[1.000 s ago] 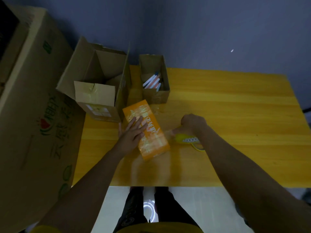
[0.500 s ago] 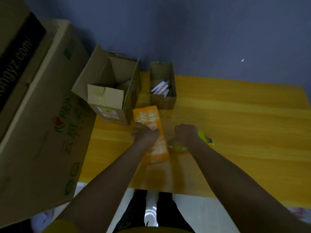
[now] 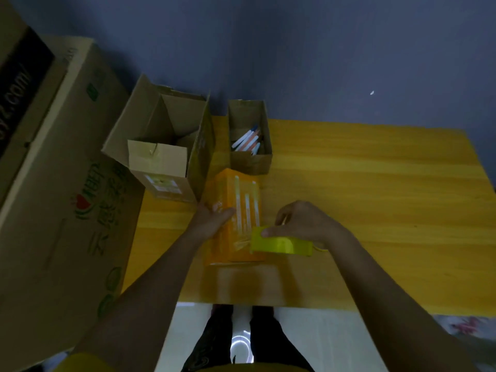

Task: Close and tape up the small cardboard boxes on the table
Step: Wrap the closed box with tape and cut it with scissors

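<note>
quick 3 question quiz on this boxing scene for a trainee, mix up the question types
1. True or false: the right hand holds a yellow tape dispenser against the orange box.
2. Which hand steadies the orange box? A left hand B right hand C neither
3. Fill in: the narrow open cardboard box at the back holds ___.

Key: 1 true; 2 A; 3 pens

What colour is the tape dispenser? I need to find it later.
Yellow; the tape dispenser, held in the right hand, shows in the head view.
</note>
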A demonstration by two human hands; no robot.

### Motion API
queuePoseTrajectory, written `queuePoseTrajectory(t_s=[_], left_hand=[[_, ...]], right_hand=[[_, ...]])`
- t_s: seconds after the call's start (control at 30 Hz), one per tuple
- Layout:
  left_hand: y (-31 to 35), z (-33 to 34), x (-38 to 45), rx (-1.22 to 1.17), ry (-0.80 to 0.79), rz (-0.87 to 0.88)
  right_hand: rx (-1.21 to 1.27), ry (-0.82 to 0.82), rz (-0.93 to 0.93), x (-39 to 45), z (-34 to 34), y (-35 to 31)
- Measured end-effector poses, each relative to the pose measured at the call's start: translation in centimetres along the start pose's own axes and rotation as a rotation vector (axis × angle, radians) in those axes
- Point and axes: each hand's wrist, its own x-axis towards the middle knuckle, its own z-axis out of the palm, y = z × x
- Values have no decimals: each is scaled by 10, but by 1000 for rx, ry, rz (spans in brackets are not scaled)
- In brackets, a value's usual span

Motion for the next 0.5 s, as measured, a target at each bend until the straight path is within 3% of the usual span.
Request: queuePoseTrajectory(t_s=[0.23,0.3,0.37,0.43,0.5], left_hand=[[-26,-28,3,-140,-222,78],[-27,-37,0,102,-37,317],[-27,-48,-4,505,114,697],[-29,-54,-6,801,-43,895],[-36,-56,-2,952,-173,839]], right_hand=[[344,-122,-138,-7,19,-15],[374,-129,-144,0,25,-27],[350,-128,-160,8,35,-41],[323,-148,-175,14,42,-52],[310,-145,-173,18,47,-57]])
